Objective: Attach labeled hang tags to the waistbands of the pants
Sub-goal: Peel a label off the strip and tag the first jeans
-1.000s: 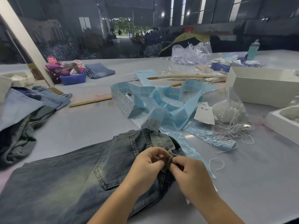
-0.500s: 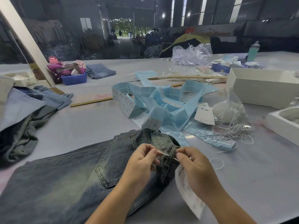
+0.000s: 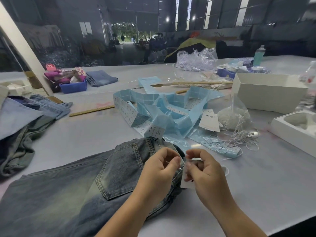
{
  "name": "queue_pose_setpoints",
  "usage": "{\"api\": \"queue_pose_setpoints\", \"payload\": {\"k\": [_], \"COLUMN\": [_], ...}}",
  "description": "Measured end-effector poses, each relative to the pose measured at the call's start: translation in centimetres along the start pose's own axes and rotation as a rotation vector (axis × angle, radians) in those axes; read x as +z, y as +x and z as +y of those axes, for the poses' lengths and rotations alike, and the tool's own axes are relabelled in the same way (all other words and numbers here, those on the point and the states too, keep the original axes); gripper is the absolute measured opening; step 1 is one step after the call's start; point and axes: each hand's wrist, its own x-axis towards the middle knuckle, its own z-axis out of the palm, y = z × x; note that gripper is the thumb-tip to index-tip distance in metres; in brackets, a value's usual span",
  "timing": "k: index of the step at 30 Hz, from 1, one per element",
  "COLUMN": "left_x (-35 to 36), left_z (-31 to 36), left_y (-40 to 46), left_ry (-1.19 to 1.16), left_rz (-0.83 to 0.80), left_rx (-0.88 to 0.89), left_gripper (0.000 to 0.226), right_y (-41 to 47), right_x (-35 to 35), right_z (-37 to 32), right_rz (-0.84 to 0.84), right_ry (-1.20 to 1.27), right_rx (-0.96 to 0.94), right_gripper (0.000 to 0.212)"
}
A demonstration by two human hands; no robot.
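Denim covers the near left of the grey tabletop [image 3: 256, 194] — a pair of washed jeans [image 3: 68, 194] lies flat, back pocket up, its legs running off toward the lower left and its waistband [image 3: 164, 142] ending at the right, directly under both hands. That waistband edge runs roughly away from the person, so the hands meet across it, one from each side.

Behind the jeans lies a tangle of blue label backing strip [image 3: 171, 113], with a bag of white tag strings [image 3: 234, 117] to its right and loose strings trailing over the tabletop.

Left hand [image 3: 160, 170] comes in over the denim, fingers curled, thumb and forefinger pressed together on what looks like the thin string at the belt loop; the string itself is too fine and blurred to be sure of. Right hand [image 3: 200, 170] sits just beside it on the tabletop side, fingers curled round the white hang tag [image 3: 185, 184], which hangs below the palm against the waistband edge.

By my reading, the tag is being tied on — the string has to pass leftward from the right hand to the left, across the loop between them.
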Motion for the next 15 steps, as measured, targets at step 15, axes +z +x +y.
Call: {"api": "queue_pose_setpoints", "payload": {"k": [15], "left_x": [-0.1], "left_z": [-1.1], "left_y": [-0.7], "left_ry": [0.213], "left_rz": [-0.207], "left_rx": [0.108], "left_gripper": [0.010], "right_y": [-0.2], "right_x": [-0.6], "right_z": [0.4], "right_rz": [-0.218], "right_ry": [0.101], "right_rx": [-0.012], "right_gripper": [0.055]}}
